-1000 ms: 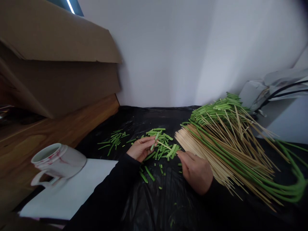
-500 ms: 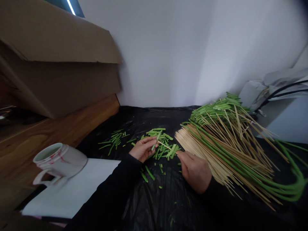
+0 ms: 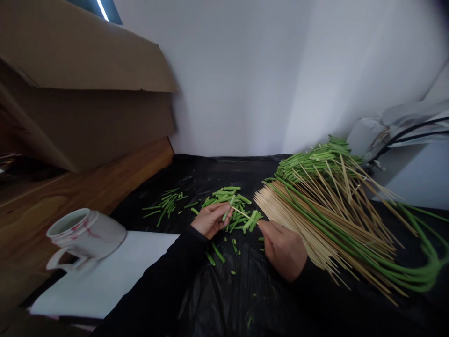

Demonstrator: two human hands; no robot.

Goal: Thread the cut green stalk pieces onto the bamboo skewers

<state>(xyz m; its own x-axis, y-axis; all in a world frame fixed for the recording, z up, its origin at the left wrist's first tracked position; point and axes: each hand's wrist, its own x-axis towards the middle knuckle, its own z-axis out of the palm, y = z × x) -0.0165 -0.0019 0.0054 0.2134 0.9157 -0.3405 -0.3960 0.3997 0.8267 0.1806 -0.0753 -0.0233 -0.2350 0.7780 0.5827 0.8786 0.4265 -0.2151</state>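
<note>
At the left a white mug (image 3: 105, 238) sits on a white sheet (image 3: 87, 285), and small cut scape pieces (image 3: 168, 203) lie scattered on the black plastic (image 3: 206, 299).

The left hand (image 3: 211, 220) pinches one green stem piece (image 3: 229, 206), seemingly garlic scape, between thumb and fingertips, at the far end of a thin bamboo skewer (image 3: 240, 212). Whether the point has pierced it is too small to tell. That piece is best gripped close to either side of the entry spot and kept square to the stick, with the point meeting its middle — off-centre, the stem could split. Fingertips should stay out of the point's line; a slow, straight push suits so thin a stick. This hand reaches in from the lower left, wrist low, fingers angled right and slightly up.

Further right, several short pieces (image 3: 251, 221) sit side by side on the skewer, just beside the right hand (image 3: 286, 248). Its thumb and index finger close narrowly on the skewer's near end, back of the hand upward, pointing up and left — a steady grip in line with the stick should keep it from bending. Beyond lies the skewer bundle (image 3: 298, 217).
</note>
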